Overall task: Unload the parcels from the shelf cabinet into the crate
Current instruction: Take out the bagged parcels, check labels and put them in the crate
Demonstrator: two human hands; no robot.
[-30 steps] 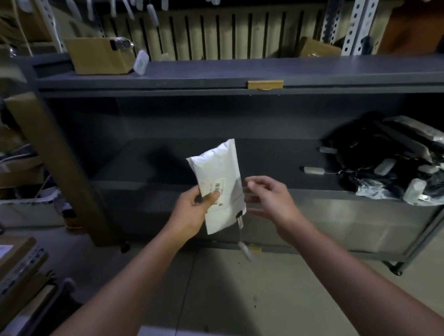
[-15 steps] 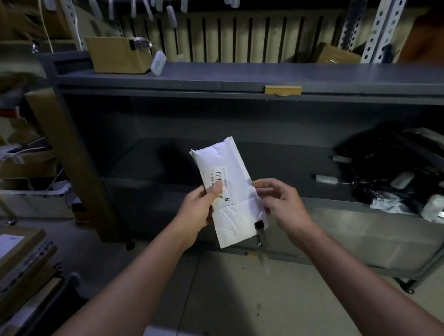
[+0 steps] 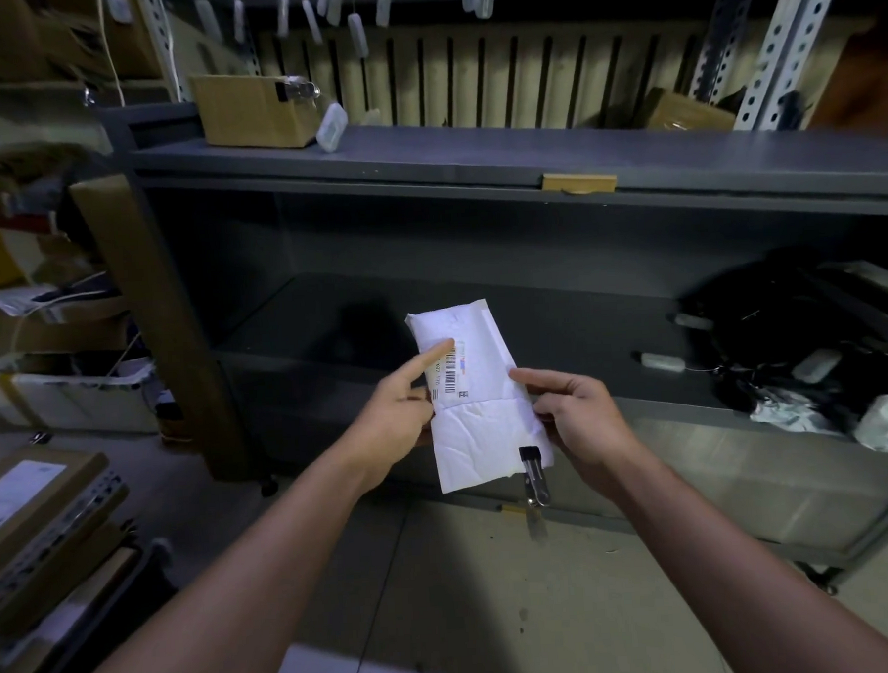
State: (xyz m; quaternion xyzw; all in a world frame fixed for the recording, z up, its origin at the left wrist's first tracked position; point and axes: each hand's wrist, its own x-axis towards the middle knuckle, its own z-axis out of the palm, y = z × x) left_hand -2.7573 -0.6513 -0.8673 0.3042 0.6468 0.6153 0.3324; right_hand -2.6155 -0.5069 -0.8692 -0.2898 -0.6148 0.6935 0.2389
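white parcel (image 3: pixel 478 386): held upright in the air before the lower shelf of the shelf cabinet (image 3: pixel 422 157), barcode label (image 3: pixel 451 374) facing the camera.
left grip (image 3: pixel 394 416): thumb and curled fingers hold the parcel's left edge; 1 straight forefinger touches the label.
right grip (image 3: pixel 574 411): narrow, pinching the parcel's right edge.
clip (image 3: pixel 529 455): black, on the parcel's lower right corner, a tag hanging below.
dark parcels (image 3: pixel 792 349): heaped at the lower shelf's right end.
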